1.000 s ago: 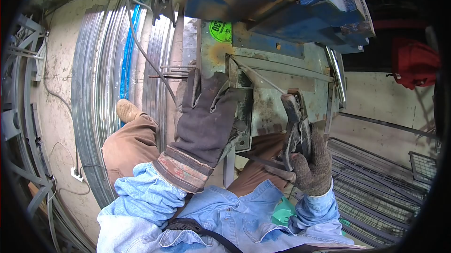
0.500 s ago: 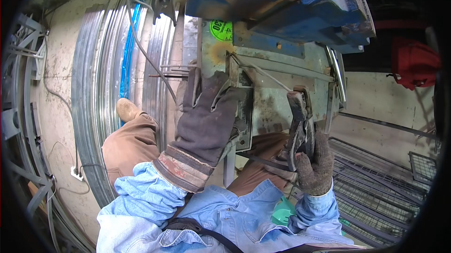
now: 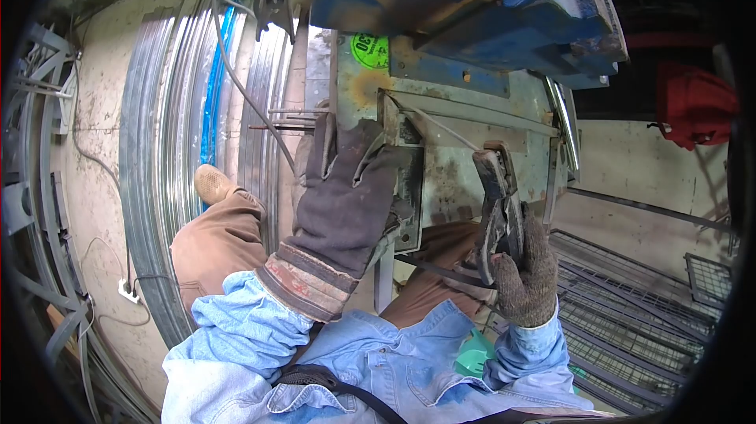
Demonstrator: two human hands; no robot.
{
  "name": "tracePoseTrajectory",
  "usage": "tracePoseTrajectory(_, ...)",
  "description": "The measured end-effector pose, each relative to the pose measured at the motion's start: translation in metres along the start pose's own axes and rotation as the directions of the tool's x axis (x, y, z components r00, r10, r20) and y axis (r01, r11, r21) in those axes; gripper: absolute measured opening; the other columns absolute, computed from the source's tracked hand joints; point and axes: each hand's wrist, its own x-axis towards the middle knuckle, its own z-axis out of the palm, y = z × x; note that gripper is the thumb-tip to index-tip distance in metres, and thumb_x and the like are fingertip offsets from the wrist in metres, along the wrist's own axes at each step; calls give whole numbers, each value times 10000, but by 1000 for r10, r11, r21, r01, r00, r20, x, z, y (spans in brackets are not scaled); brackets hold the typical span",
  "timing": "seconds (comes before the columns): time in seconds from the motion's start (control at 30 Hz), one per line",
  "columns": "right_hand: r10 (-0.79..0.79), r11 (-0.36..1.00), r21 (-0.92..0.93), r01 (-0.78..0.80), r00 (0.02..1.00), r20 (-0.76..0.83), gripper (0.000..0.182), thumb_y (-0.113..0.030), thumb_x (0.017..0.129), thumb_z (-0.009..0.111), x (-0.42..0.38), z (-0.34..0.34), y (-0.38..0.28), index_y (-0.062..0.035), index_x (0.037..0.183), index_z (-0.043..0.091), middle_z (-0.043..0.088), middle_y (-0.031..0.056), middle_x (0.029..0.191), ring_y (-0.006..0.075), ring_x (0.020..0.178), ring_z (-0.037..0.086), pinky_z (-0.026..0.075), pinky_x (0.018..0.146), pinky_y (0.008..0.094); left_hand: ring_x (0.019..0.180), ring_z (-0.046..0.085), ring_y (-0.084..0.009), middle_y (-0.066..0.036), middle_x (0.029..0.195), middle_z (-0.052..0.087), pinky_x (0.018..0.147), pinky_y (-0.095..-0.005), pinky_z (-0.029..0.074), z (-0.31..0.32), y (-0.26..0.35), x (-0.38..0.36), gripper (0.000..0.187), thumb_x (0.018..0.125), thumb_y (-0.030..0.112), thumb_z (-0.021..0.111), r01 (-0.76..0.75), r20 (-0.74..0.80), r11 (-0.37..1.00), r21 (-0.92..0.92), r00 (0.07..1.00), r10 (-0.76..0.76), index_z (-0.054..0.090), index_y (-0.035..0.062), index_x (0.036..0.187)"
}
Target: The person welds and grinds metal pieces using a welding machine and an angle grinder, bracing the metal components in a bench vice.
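Scuffed tongs (image 3: 493,180) shifted left, clasped by knit-gloved right hand (image 3: 531,284); dark-gloved left hand's (image 3: 344,199) grip unclear.

I have my left hand (image 3: 342,203) reaching forward in a dark glove, its back turned up toward me and its fingers (image 3: 323,144) extended, with gaps showing between some of them. A striped cuff (image 3: 307,282) covers that wrist, and the left forearm (image 3: 244,318) angles in from the lower left in a rumpled denim sleeve. My right hand (image 3: 531,282), in a knitted glove, is closed in a grip, fingers pointing forward and thumb (image 3: 506,270) on the inner side. The right forearm (image 3: 531,357) sits close to my body.
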Motion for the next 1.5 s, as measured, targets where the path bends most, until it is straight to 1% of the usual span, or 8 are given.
tracePoseTrajectory(0.1, 79, 987, 141, -80, 997, 12, 665, -105, 950, 711, 0, -1, -5, 167, 1492, 440, 740, 219, 1025, 287, 861, 758, 596, 748, 383, 1393, 562, -341, -105, 1497, 553, 1085, -437, 560, 7, 1, 0, 628, 698, 236, 925, 10, -49, 998, 58, 999, -8, 731, 250, 1296)
tracePoseTrajectory(0.83, 4, 999, 44, -2, 999, -50, 642, -106, 934, 693, 5, -1, -13, 179, 1464, 466, 730, 209, 926, 261, 783, 747, 580, 695, 368, 1351, 607, -361, -162, 1489, 556, 1041, -419, 590, 2, -3, -2, 597, 755, 183, 910, -60, -48, 998, -31, 997, 59, 717, 195, 1320)
tracePoseTrajectory(1.03, -45, 983, -176, 58, 996, 78, 625, -102, 930, 691, 7, -6, -17, 170, 1452, 479, 748, 203, 928, 238, 801, 747, 583, 696, 368, 1358, 604, -357, -172, 1503, 542, 1037, -417, 595, -1, -3, -3, 619, 766, 171, 901, -43, -4, 994, -101, 999, 42, 697, 195, 1350)
tracePoseTrajectory(1.13, 76, 993, 99, -67, 993, -88, 628, -113, 931, 700, 4, 1, -20, 161, 1454, 484, 746, 193, 918, 244, 803, 749, 582, 700, 367, 1355, 604, -360, -175, 1513, 529, 1047, -418, 589, 1, -3, -2, 614, 774, 175, 898, -68, -10, 996, -61, 998, 68, 696, 189, 1354)
tracePoseTrajectory(1.2, 27, 1000, -9, -28, 998, -57, 647, -114, 930, 706, 3, -3, -18, 152, 1473, 476, 739, 186, 908, 251, 795, 750, 582, 700, 367, 1338, 604, -320, -152, 1337, 674, 1209, -580, 407, 3, -2, 1, 482, 714, 257, 838, -125, -114, 992, -9, 986, 124, 765, 186, 1185)
tracePoseTrajectory(1.33, 34, 999, -35, -34, 999, 4, 676, -122, 935, 710, 3, -6, -12, 146, 1500, 454, 743, 189, 927, 259, 806, 757, 588, 711, 370, 1330, 608, -325, -155, 1325, 677, 1226, -590, 381, -5, 0, 1, 475, 731, 250, 821, -100, -87, 993, -64, 992, 94, 759, 187, 1198)
tracePoseTrajectory(1.43, -12, 998, -64, 13, 1000, 7, 697, -126, 937, 713, 3, -6, -8, 143, 1518, 437, 742, 189, 944, 262, 796, 756, 587, 703, 373, 1370, 585, -351, -160, 1513, 533, 1062, -437, 577, -4, -1, 0, 606, 790, 220, 889, -88, -5, 995, -56, 996, 88, 692, 177, 1361)
tracePoseTrajectory(1.5, 1, 997, -73, 2, 999, 41, 697, -131, 936, 717, 4, -10, -13, 145, 1513, 439, 738, 207, 978, 271, 810, 759, 587, 702, 381, 1311, 612, -381, -169, 1368, 637, 1151, -547, 476, 3, -3, 0, 494, 733, 235, 851, -115, -94, 993, -16, 989, 113, 753, 181, 1214)
